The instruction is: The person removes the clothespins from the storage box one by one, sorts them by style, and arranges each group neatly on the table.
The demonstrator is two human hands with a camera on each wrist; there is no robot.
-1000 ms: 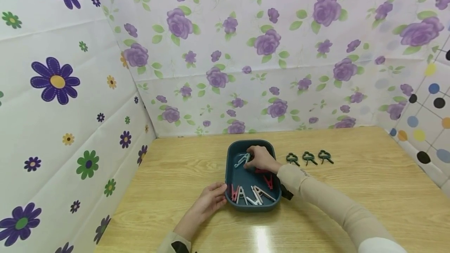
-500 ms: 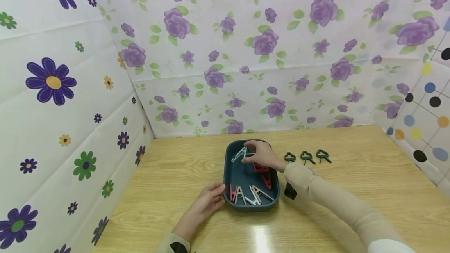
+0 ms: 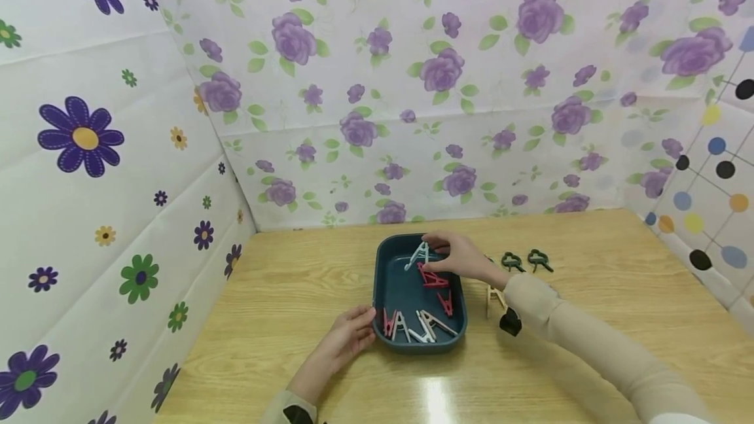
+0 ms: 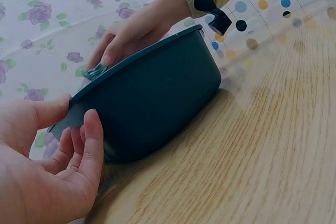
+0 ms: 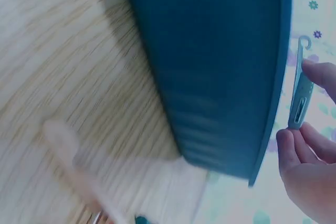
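Observation:
My right hand (image 3: 465,260) pinches a light blue clothespin (image 3: 419,255) by one end, over the back of a dark blue plastic bin (image 3: 406,298). The right wrist view shows the clothespin (image 5: 300,100) between thumb and fingers, its hooked tip pointing away, just beyond the bin's rim. My left hand (image 3: 346,337) holds the bin's left rim near the front corner, with fingertips on the rim and outer wall in the left wrist view. Inside the bin lie red clothespins (image 3: 434,279) at the right, and pink (image 3: 389,323), grey and white clothespins (image 3: 423,334) along the front.
Dark green clips (image 3: 538,260) stand in a row on the wooden table (image 3: 283,293) to the right of the bin, one mostly hidden by my right hand. A beige clothespin (image 3: 495,296) lies near my right wrist. Patterned cloth walls (image 3: 330,169) enclose the table.
My right hand has raised the light blue clothespin and shifted right with it, uncovering the red clothespins. The beige clothespin has come into view. The left hand keeps its place on the bin.

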